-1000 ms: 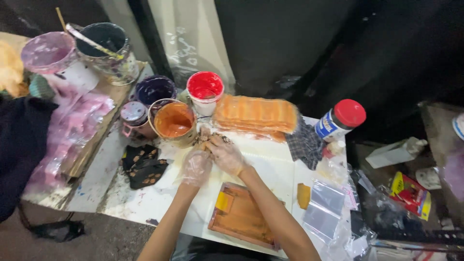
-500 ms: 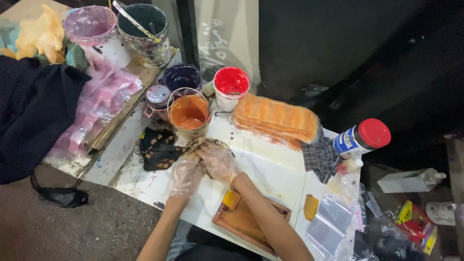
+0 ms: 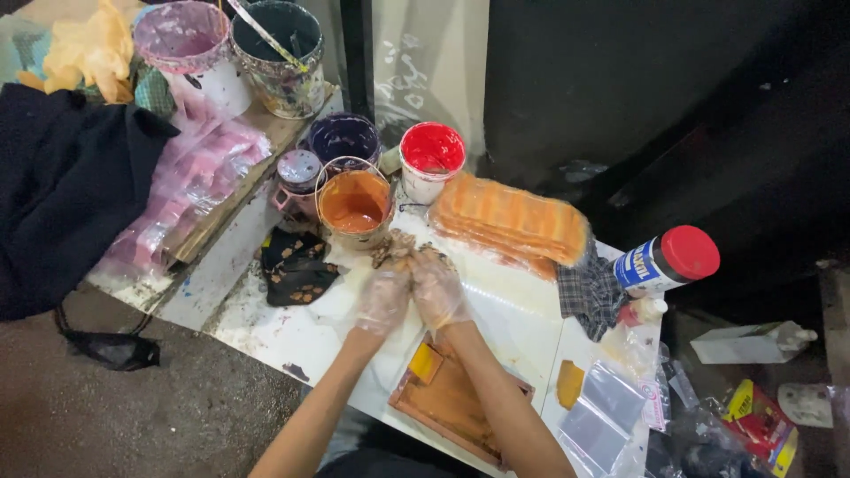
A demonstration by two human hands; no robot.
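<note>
Two hands in thin clear gloves are seen close together in the middle of a white tabletop (image 3: 496, 327). The left hand (image 3: 386, 296) and the right hand (image 3: 437, 288) are pressed side by side, with the fingers pointed toward 12 o'clock. The fingertips are smeared with brown and orange paint. Something small and dark seems to be pinched between them, but what it is cannot be told.

Just past the fingers, at 11 o'clock, an orange paint cup (image 3: 355, 205) is found, nearly touching the left hand. A red paint cup (image 3: 431, 159) is set at 12 o'clock, and a purple cup (image 3: 343, 138) is placed behind the orange one. A stack of orange sheets (image 3: 511, 221) is laid at 1 o'clock. A dark stained rag (image 3: 295, 267) is spread at 9 o'clock, just beside the left hand. A wooden frame (image 3: 452, 403) is placed at 6 o'clock, under the arms. A bottle with a red cap (image 3: 666, 261) is laid on its side at 3 o'clock, well apart from the hands.
</note>
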